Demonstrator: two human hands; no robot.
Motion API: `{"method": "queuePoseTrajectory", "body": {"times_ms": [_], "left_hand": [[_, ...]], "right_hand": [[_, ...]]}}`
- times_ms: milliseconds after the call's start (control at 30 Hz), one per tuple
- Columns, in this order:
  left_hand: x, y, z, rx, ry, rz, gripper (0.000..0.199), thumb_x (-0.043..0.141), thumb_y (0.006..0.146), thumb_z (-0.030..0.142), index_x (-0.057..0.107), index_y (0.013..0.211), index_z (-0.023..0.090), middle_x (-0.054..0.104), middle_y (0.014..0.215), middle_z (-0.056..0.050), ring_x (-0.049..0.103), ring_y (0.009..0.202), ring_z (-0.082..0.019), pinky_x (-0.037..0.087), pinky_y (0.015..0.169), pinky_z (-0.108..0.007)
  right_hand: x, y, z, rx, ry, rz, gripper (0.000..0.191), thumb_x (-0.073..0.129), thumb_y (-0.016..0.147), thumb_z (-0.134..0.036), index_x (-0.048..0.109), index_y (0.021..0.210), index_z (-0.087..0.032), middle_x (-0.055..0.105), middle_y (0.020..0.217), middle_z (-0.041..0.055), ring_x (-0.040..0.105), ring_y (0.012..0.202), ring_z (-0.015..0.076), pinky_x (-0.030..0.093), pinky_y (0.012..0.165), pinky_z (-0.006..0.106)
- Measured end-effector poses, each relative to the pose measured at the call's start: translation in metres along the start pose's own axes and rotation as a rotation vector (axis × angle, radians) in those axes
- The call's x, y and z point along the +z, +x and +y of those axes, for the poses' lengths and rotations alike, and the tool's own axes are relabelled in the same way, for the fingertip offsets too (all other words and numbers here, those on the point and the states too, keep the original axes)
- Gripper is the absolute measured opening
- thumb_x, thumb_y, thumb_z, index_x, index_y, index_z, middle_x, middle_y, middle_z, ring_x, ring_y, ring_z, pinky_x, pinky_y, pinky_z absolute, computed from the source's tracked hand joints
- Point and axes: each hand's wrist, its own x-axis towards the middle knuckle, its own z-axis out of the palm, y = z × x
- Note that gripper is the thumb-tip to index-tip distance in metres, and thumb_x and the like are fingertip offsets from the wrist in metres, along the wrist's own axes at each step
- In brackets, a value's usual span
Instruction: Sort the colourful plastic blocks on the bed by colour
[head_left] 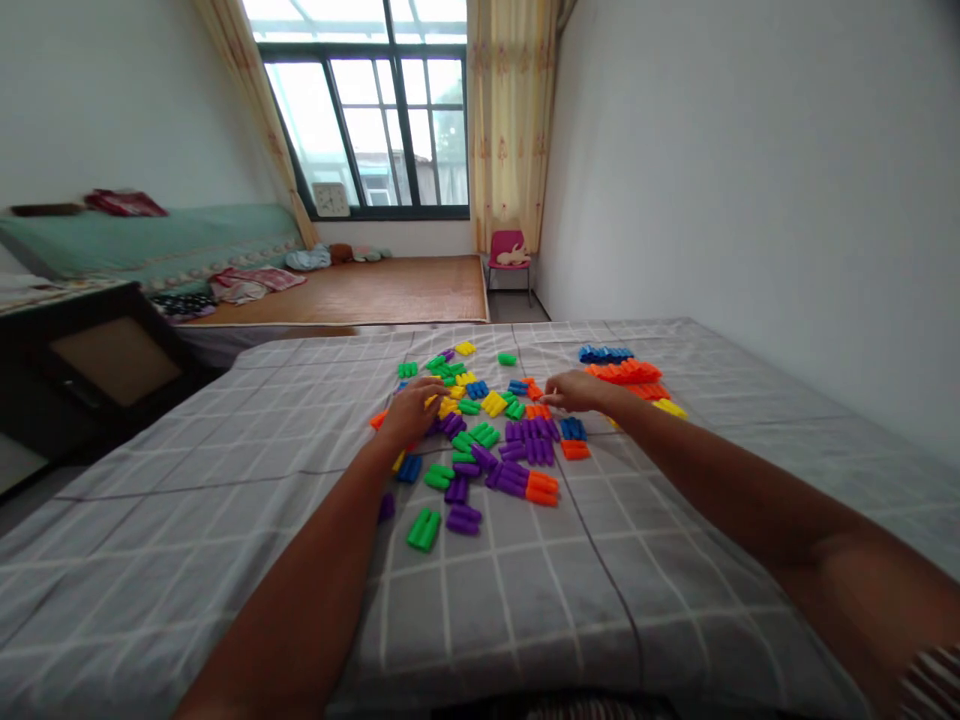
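Plastic building blocks shaped like joined tubes lie in a loose pile on a grey checked bedspread (525, 610). My left hand (412, 410) is at the pile's left side, its fingers closed around a yellow block (430, 402). More yellow blocks (450, 407) lie beside its fingertips. Across the pile, my right hand (576, 390) has its fingers pinched together close to an orange block (533, 388); what they hold, if anything, is hidden. Nearer to me are a group of purple blocks (531, 440), a purple and orange row (517, 480) and a green block (424, 530).
Beyond my right forearm lie a blue row (606, 354), orange rows (626, 373) and a yellow block (670, 408). A dark cabinet (82, 350) stands left. Farther back are a mat-covered platform (390, 285), a pink chair (508, 246) and a white wall (750, 150) on the right.
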Motion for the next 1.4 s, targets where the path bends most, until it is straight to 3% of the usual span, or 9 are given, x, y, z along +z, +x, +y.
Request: {"method": "queuePoseTrajectory", "body": {"times_ms": [200, 433, 500, 600, 700, 900, 1200, 1300, 1400], "left_hand": [[-0.009, 0.003, -0.001, 0.003, -0.017, 0.061, 0.029, 0.045, 0.087, 0.025, 0.07, 0.101, 0.023, 0.066, 0.115, -0.004, 0.059, 0.109, -0.02, 0.046, 0.1, -0.039], [-0.005, 0.001, -0.001, -0.016, -0.018, 0.061, 0.028, 0.046, 0.086, 0.023, 0.071, 0.1, 0.024, 0.067, 0.115, -0.004, 0.06, 0.109, -0.02, 0.047, 0.099, -0.038], [-0.003, 0.001, -0.002, -0.029, -0.017, 0.055, 0.028, 0.046, 0.085, 0.023, 0.071, 0.099, 0.024, 0.067, 0.115, -0.004, 0.06, 0.109, -0.02, 0.047, 0.099, -0.038], [-0.002, 0.001, -0.001, -0.024, -0.03, 0.05, 0.028, 0.046, 0.085, 0.022, 0.07, 0.099, 0.022, 0.068, 0.114, -0.005, 0.06, 0.109, -0.02, 0.047, 0.099, -0.038], [-0.001, 0.003, 0.006, -0.001, -0.047, 0.051, 0.029, 0.045, 0.086, 0.022, 0.07, 0.1, 0.02, 0.068, 0.112, -0.006, 0.061, 0.107, -0.02, 0.048, 0.098, -0.037], [-0.002, 0.002, 0.02, 0.014, -0.015, -0.018, 0.028, 0.045, 0.087, 0.023, 0.07, 0.1, 0.023, 0.069, 0.11, -0.004, 0.061, 0.109, -0.019, 0.046, 0.1, -0.036], [-0.006, -0.001, 0.015, -0.034, 0.002, 0.001, 0.029, 0.045, 0.086, 0.021, 0.07, 0.099, 0.022, 0.07, 0.11, -0.005, 0.063, 0.104, -0.019, 0.048, 0.095, -0.035], [-0.006, -0.001, 0.015, -0.034, 0.006, -0.017, 0.029, 0.045, 0.086, 0.022, 0.07, 0.099, 0.022, 0.07, 0.11, -0.005, 0.063, 0.104, -0.02, 0.049, 0.094, -0.035], [-0.004, -0.002, 0.015, -0.034, 0.005, -0.03, 0.03, 0.044, 0.086, 0.022, 0.07, 0.1, 0.022, 0.069, 0.11, -0.006, 0.063, 0.105, -0.022, 0.048, 0.095, -0.037]], "right_hand": [[0.006, 0.02, -0.021, -0.118, 0.24, -0.101, 0.026, 0.068, 0.077, -0.041, 0.071, 0.087, -0.018, 0.072, 0.082, 0.002, 0.064, 0.073, 0.0149, 0.045, 0.064, 0.022], [-0.006, 0.013, 0.003, 0.174, 0.629, 0.017, 0.032, 0.067, 0.08, -0.044, 0.059, 0.071, -0.014, 0.069, 0.067, 0.0058, 0.061, 0.055, 0.0103, 0.049, 0.053, 0.02], [-0.009, 0.009, 0.011, 0.247, 0.563, -0.019, 0.037, 0.062, 0.083, -0.047, 0.057, 0.066, -0.015, 0.07, 0.067, 0.0068, 0.063, 0.055, 0.0114, 0.05, 0.055, 0.021], [-0.011, 0.005, 0.02, 0.17, 0.382, -0.073, 0.037, 0.057, 0.086, -0.047, 0.06, 0.067, -0.015, 0.071, 0.069, 0.0058, 0.066, 0.059, 0.0137, 0.05, 0.059, 0.023], [-0.009, 0.008, 0.021, 0.015, 0.217, 0.127, 0.02, 0.059, 0.085, -0.034, 0.067, 0.091, -0.016, 0.073, 0.092, 0.0055, 0.068, 0.079, 0.0156, 0.051, 0.073, 0.025], [-0.002, 0.045, 0.024, 0.069, 0.04, 0.341, 0.042, 0.051, 0.084, -0.012, 0.059, 0.126, -0.016, 0.06, 0.131, 0.0109, 0.056, 0.119, 0.0201, 0.041, 0.102, 0.032], [0.0, 0.082, 0.025, 0.077, 0.011, 0.009, 0.048, 0.067, 0.076, -0.019, 0.063, 0.124, -0.021, 0.067, 0.121, 0.0065, 0.063, 0.106, 0.0215, 0.048, 0.088, 0.025], [0.004, 0.077, 0.026, 0.048, -0.04, 0.013, 0.046, 0.067, 0.077, -0.028, 0.064, 0.123, -0.021, 0.066, 0.121, 0.0082, 0.061, 0.109, 0.0262, 0.047, 0.091, 0.031], [0.001, 0.065, 0.035, -0.059, -0.004, 0.05, 0.056, 0.07, 0.073, -0.019, 0.06, 0.128, -0.024, 0.065, 0.124, 0.0063, 0.06, 0.111, 0.0259, 0.046, 0.093, 0.033]]}}
